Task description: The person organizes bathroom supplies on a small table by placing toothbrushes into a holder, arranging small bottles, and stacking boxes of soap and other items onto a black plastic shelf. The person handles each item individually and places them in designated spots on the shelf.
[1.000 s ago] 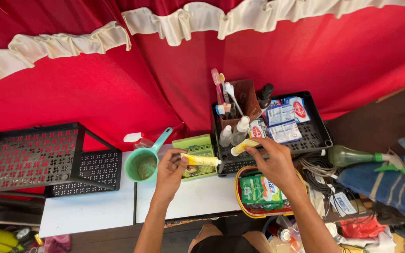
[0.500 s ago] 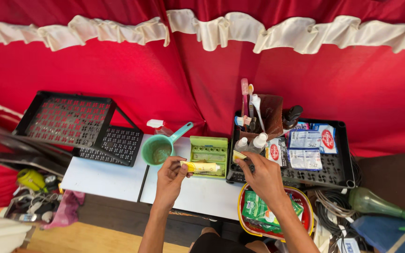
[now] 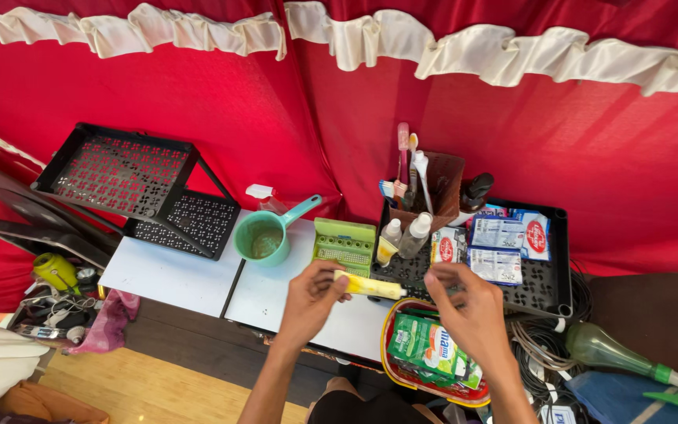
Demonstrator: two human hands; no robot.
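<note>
My left hand (image 3: 310, 303) grips a yellow tube (image 3: 372, 287) by its flat end, holding it level over the white table (image 3: 174, 276). My right hand (image 3: 470, 308) is empty with fingers apart, its fingertips just right of the tube's cap, above the front edge of the black tray (image 3: 549, 292). Three small bottles (image 3: 402, 238), one with yellowish contents, stand in the tray's left end. Behind them a brown holder (image 3: 445, 182) carries toothbrushes. Soap packets (image 3: 504, 238) lie in the tray's middle.
A small green basket (image 3: 345, 244) and a green dipper (image 3: 264, 235) sit left of the tray. A black perforated rack (image 3: 123, 179) stands at the table's left end. Below my right hand is a red basket (image 3: 392, 364) with green packets. Cables (image 3: 534, 339) and a green spray bottle (image 3: 607, 350) lie to the right.
My right hand set a small yellowish bottle down in the tray beside the other bottles and came back empty toward the tube. The left hand shifted right with the tube.
</note>
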